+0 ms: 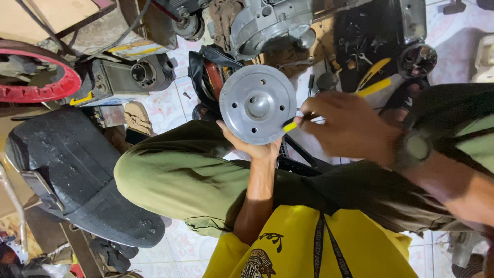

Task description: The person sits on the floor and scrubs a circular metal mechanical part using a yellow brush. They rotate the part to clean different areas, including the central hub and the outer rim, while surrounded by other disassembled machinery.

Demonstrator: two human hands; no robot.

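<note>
Two hands: left hand [256, 149] holds metal disc [258, 104], right hand [346, 125] yellow-handled tool [291, 125]

- Location type: small motorcycle repair workshop with work done at floor level on a patterned tiled floor [170, 110]
- Top centre of frame: grey engine casing [267, 23], removed from its machine
- Upper left: red-rimmed wheel [38, 85]; beside it a finned engine cylinder [149, 72]
- Left: black motorcycle seat [72, 170], detached and lying on the floor
- Upper right: loose wrenches [363, 56] and small parts scattered on a dark mat
</note>
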